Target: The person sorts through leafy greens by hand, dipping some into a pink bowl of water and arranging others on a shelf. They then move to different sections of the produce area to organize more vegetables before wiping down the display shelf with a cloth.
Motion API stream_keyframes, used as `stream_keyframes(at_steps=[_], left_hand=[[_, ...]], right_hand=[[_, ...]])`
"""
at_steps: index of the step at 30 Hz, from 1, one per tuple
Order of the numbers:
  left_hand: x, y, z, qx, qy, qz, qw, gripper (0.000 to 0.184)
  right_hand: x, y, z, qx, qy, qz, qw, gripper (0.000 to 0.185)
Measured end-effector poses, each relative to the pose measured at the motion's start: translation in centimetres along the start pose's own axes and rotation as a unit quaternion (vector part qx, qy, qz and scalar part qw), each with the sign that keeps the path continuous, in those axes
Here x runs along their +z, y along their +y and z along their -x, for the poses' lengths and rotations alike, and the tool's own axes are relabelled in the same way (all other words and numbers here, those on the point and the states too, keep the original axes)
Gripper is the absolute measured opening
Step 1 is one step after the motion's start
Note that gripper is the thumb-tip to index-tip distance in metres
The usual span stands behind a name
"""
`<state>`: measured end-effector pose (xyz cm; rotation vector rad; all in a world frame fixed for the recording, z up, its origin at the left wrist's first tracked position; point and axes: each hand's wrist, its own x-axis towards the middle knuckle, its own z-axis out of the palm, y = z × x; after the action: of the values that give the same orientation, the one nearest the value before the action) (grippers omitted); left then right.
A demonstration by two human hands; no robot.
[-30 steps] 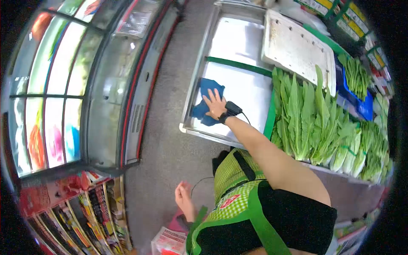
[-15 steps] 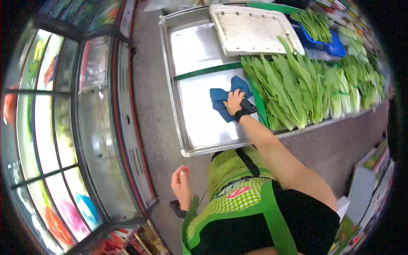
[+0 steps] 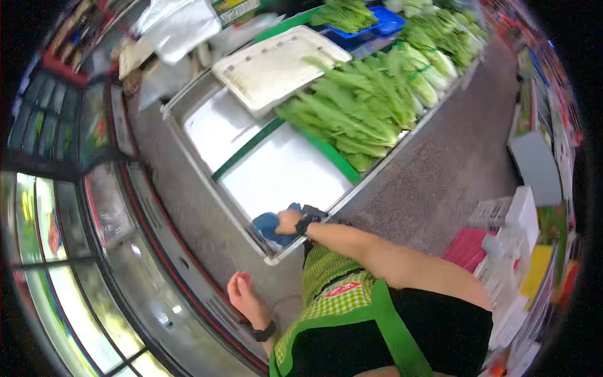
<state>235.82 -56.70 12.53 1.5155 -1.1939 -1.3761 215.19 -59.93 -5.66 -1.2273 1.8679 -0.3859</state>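
Observation:
My right hand is closed on a blue cloth, pressing it against the near corner of a white display surface. Part of the cloth is covered by the hand, and a dark band circles that wrist. Off to the left of the stand, my left hand hangs over the floor, loosely curled with nothing in it. It also wears a dark wristband.
A metal rim borders the stand, and a green divider crosses it. Leafy greens lie beyond, beside a white crate lid and a blue basket. Glass-front fridges line the left; boxes stand right.
My right hand has drawn the blue cloth from beside the greens to the near corner of the stand. The view has turned, and my left hand sits lower and further left.

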Motion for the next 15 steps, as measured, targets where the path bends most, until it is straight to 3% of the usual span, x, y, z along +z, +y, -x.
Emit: stream_keyframes(at_steps=[1,2,3,5,6,8,9,10,11,12,14,15], left_hand=[[1.2,-0.6,0.2,-0.017,0.005,-0.02,1.0,0.026],[2.1,-0.6,-0.2,-0.006,-0.014,-0.024,1.0,0.026],[2.9,-1.4,-0.7,0.007,-0.011,-0.019,1.0,0.03],[5.3,0.7,0.1,-0.022,-0.046,-0.029,0.998,0.044],[6.6,1.4,0.3,-0.014,-0.06,-0.031,0.998,0.044],[9.9,2.1,1.9,-0.114,-0.172,0.114,0.972,0.049],[9.6,-2.5,-0.6,-0.134,-0.317,0.209,0.915,0.053],[10.9,-1.6,0.5,-0.199,-0.328,0.166,0.908,0.054],[12.9,-0.7,2.0,-0.208,-0.354,0.151,0.899,0.054],[15.4,0.5,3.7,-0.216,-0.378,0.136,0.89,0.053],[19.7,0.9,6.3,-0.201,-0.407,0.17,0.875,0.048],[23.2,0.0,7.4,-0.177,-0.427,0.176,0.869,0.048]], right_hand=[[2.1,1.4,-1.5,0.016,-0.024,-0.014,0.999,0.047],[2.1,1.2,-0.8,-0.019,0.027,-0.064,0.997,0.044],[2.3,1.2,0.7,-0.051,0.045,-0.287,0.956,0.038],[-0.4,0.0,3.6,-0.018,0.011,-0.41,0.912,0.04],[-5.7,-2.4,8.2,-0.044,-0.036,-0.46,0.886,0.04],[-8.3,-1.3,11.9,-0.085,-0.055,-0.544,0.833,0.042],[-8.4,-1.4,12.8,-0.102,-0.016,-0.504,0.857,0.042],[-8.5,-1.2,14.0,-0.117,0.022,-0.461,0.879,0.044],[-8.7,-0.7,15.6,-0.141,0.126,-0.334,0.923,0.044],[-8.3,0.3,16.6,-0.167,0.216,-0.313,0.91,0.031],[-11.2,1.9,20.3,-0.081,0.28,-0.327,0.899,0.025],[-13.0,4.6,21.2,-0.083,0.318,-0.335,0.883,0.023]])
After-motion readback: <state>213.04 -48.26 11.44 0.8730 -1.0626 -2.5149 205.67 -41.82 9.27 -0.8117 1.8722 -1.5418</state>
